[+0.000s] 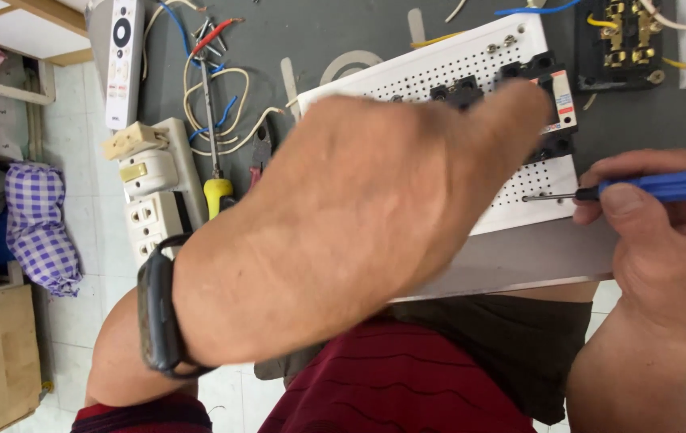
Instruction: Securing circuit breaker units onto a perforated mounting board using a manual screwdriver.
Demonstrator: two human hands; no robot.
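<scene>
The white perforated board (519, 180) lies on the dark grey tabletop (311, 40), its near long edge reaching the table's front edge, just above the person's dark red shirt (407, 385). It is a flat rectangular panel dotted with small holes, carrying black fittings (462, 90) along its upper part and a small breaker-like unit with a red-marked label (561, 100) near its right end. Its long axis runs across the view from lower left to upper right, slightly tilted. The left hand (359, 216) lies over most of the board, fingers curled down on the black fittings; a dark watch (154, 317) sits on that wrist. How firmly it grips cannot be told. The right hand (664, 240) is closed round a blue-handled screwdriver (648, 187), whose thin shaft points left, its tip on the board's right margin. Open room is scant: left of the board lie loose wires (223, 96), a yellow-handled screwdriver (215, 172), white sockets (150, 200) and a white remote control (124, 60); beyond the far right corner sits a black terminal block (620, 40).
</scene>
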